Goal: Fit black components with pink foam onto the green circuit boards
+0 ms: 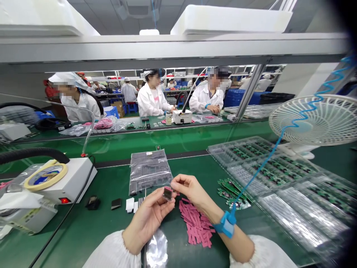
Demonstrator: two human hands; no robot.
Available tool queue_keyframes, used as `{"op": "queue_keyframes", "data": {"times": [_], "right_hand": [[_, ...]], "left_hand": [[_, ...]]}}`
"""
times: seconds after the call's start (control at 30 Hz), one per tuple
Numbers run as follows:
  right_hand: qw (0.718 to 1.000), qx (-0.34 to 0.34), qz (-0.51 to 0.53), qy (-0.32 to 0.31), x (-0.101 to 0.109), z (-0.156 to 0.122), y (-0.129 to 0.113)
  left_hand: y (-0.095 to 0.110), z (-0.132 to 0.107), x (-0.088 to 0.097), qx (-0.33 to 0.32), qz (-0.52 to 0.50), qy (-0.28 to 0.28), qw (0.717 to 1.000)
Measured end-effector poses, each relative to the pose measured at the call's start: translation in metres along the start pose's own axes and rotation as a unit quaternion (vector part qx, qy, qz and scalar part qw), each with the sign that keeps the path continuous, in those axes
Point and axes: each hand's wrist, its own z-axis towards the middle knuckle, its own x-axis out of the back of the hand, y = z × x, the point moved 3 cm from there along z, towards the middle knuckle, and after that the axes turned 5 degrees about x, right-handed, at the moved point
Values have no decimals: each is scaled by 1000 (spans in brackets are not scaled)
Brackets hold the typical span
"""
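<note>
My left hand and my right hand meet above the green bench mat. Between their fingertips is a small dark square component with a clear, shiny edge, held by both hands. A blue wrist strap circles my right wrist. Just beyond the hands lies a clear bag of dark striped parts. A pile of pink foam strips lies below my right hand. A silvery plastic bag lies under my forearms.
Clear trays of green circuit boards are stacked at right, with loose boards beside them. A white machine with a tape roll stands at left. A white fan stands at far right. Co-workers in white sit across the bench.
</note>
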Motion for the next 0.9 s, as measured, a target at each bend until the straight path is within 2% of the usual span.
{"op": "queue_keyframes", "data": {"times": [0.1, 0.27, 0.47, 0.63, 0.73, 0.83, 0.9], "right_hand": [[996, 16, -92, -9, 7, -2, 1], [965, 31, -242, -91, 5, -16, 1], [935, 32, -327, -135, -1, -23, 2], [930, 37, -343, -123, 0, -20, -5], [939, 58, -322, -103, 1, -17, -11], [955, 94, -278, -47, 7, -14, -16], [956, 105, -274, -7, 15, -14, -14]], "left_hand": [[8, 1, 3, -26, -18, 22, 999], [18, 4, 9, -52, -38, 36, 997], [15, 5, 9, -45, -46, 33, 997], [15, 5, 8, -34, -63, 28, 997], [15, 6, 8, -29, -75, 18, 997], [13, 7, 8, -30, -87, 8, 996], [12, 6, 8, -33, -94, -2, 995]]}}
